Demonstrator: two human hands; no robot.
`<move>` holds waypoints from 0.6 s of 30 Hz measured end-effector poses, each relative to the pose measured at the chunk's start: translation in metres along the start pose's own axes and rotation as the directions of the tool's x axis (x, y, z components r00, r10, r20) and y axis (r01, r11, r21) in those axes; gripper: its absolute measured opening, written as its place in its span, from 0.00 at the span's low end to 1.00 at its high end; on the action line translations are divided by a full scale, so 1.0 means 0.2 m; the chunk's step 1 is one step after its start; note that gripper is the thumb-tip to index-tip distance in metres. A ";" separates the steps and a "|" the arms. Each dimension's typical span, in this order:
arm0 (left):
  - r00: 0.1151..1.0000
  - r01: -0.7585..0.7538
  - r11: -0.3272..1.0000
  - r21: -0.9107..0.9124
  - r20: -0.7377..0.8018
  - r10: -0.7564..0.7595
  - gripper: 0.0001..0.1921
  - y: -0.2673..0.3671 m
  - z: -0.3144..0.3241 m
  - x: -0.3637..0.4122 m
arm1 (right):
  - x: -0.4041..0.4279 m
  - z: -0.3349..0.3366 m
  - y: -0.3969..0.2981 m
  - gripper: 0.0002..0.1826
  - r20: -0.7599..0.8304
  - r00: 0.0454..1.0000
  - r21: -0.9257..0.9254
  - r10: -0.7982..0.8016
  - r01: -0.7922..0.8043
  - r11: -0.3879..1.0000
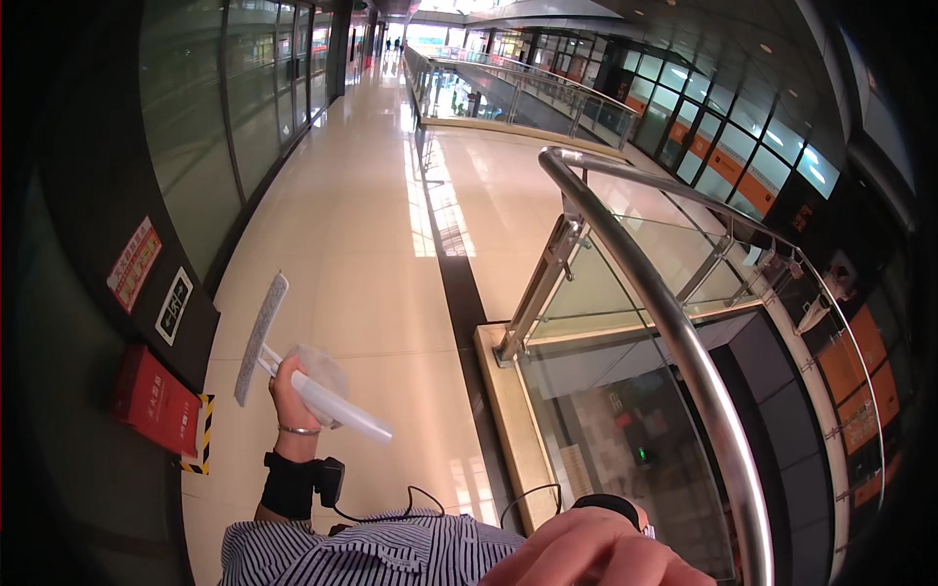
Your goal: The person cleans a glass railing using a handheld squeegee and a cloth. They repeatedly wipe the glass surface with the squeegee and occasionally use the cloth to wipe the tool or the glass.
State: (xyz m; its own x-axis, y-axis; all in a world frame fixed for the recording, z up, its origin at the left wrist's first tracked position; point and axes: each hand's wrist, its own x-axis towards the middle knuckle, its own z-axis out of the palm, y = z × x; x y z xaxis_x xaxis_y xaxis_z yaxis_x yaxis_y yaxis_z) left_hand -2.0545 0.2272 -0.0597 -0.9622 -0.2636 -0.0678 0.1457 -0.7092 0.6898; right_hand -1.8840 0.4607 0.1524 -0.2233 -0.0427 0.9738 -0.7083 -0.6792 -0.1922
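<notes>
My left hand (293, 399) is closed around a window squeegee (341, 410) with a pale plastic handle and a grey fuzzy pad (262, 337) across its head. Bunched behind the handle is a greyish-white cloth (322, 366), apparently in the same grip. The pad points away from me, above the tiled floor. Close to the camera at the bottom, my right hand (597, 546) has its fingers bent. Its fingertips are cut off by the frame, so whether it holds anything is hidden. Beside it runs a steel handrail (678, 329).
Glass balustrade panels (601, 275) guard an opening to the floor below on my right. To the left stand a glass wall (190, 124) and a red fire-equipment box (157, 403). The shiny tiled walkway (330, 220) stretches ahead. A person (817, 308) is beyond the far railing.
</notes>
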 end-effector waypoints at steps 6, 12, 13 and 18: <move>0.999 0.043 0.999 -0.008 -0.011 -0.043 0.10 -0.02 -0.02 0.02 | 0.04 0.01 -0.06 0.05 0.013 0.982 0.067 0.188 -0.188 0.980; 0.997 0.075 0.995 -0.066 0.030 -0.073 0.10 -0.04 -0.01 0.02 | 0.03 -0.08 -0.04 0.07 0.195 0.974 0.053 0.116 -0.129 0.990; 0.997 0.078 0.996 -0.045 0.034 -0.076 0.10 -0.04 0.00 0.01 | 0.03 -0.12 0.00 0.08 0.281 0.959 0.043 0.046 -0.060 0.997; 0.997 0.059 0.998 0.022 -0.057 -0.058 0.10 -0.03 0.04 -0.02 | 0.06 0.04 -0.03 0.12 -0.246 0.969 -0.011 0.023 -0.026 1.000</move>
State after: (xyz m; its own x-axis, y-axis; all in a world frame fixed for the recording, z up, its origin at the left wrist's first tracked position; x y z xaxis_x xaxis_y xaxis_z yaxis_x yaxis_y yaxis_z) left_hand -2.0539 0.2382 -0.0577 -0.9543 -0.2592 -0.1489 0.0833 -0.7091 0.7002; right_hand -1.8774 0.4591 0.1653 -0.3973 0.1235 0.9093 -0.7094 -0.6700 -0.2189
